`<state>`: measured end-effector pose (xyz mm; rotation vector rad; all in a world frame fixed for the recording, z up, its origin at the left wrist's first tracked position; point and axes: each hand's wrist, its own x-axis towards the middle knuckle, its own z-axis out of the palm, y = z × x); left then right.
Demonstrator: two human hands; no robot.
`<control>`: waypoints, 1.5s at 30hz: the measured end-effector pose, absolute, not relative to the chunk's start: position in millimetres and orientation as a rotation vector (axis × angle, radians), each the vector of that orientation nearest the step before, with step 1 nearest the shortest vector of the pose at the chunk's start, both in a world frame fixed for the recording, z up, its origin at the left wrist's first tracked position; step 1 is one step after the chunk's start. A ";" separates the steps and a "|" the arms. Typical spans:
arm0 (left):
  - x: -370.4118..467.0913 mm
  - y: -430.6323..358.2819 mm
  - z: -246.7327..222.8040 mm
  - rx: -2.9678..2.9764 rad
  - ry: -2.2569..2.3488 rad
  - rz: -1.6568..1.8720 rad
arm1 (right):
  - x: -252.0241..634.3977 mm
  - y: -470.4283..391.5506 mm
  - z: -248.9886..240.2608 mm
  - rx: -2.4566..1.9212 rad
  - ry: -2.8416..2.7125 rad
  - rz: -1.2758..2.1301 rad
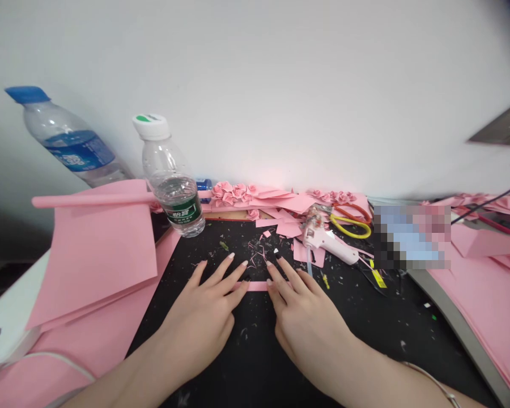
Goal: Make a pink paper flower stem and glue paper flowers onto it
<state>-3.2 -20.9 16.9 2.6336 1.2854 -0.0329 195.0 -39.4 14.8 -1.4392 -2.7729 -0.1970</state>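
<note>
A narrow pink paper strip (257, 286) lies across the black work surface (255, 351), its middle showing between my two hands. My left hand (210, 309) rests on the strip's left part, palm down with fingers spread. On the right part lies my right hand (300, 303), its fingers also stretched out and flat. Both hands cover the strip's ends. Just beyond the fingertips are thin pink paper scraps (257, 252). A pink hot glue gun (329, 241) lies on its side to the right of my right hand.
A half-full water bottle (174, 192) stands at the back left, with a larger blue-capped bottle (76, 141) behind. Pink paper sheets (106, 255) lie at the left. Folded paper roses (233, 192) line the wall. Yellow-handled scissors (352, 226) lie near the glue gun.
</note>
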 end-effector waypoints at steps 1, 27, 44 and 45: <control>-4.1 -20.9 17.8 2.627 1.306 -0.040 | 196.5 -39.1 17.2 -1.462 -2.785 -0.163; -26.2 -24.3 20.0 2.594 1.572 -0.011 | 212.1 -31.1 23.4 -1.579 -2.779 -0.160; -31.1 -10.1 14.1 2.615 1.429 0.249 | 213.6 -13.8 28.4 -1.370 -2.807 -0.051; -32.1 -7.8 13.2 2.608 1.424 0.274 | 215.3 -12.0 28.1 -1.366 -2.785 -0.028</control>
